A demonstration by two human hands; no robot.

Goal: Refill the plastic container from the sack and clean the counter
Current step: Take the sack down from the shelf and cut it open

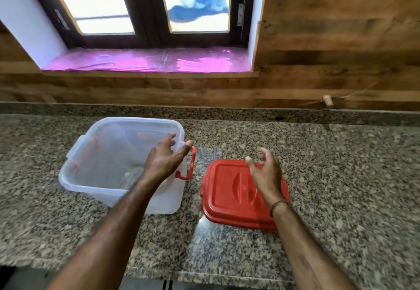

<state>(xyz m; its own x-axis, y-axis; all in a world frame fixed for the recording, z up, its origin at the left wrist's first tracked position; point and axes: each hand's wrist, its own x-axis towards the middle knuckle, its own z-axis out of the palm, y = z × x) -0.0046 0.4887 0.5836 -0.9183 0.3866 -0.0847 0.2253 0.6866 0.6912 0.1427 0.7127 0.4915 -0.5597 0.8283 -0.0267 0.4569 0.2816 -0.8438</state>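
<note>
A clear plastic container (106, 153) with red side handles stands uncovered on the granite counter (341, 176), left of centre. Only a little pale content shows at its bottom. My left hand (167, 156) grips its right rim, fingers inside and thumb outside, just above the red handle (192, 164). The red lid (229, 196) lies flat on the counter to the container's right. My right hand (264, 169) hovers over the lid's far right part with fingers spread, holding nothing. No sack is in view.
A wood-panelled wall rises behind the counter, with a window and a pink-lined sill (147, 61) above. A small peg with a cord (327, 100) sits at the wall's base on the right. The counter's front edge (204, 275) runs close to me.
</note>
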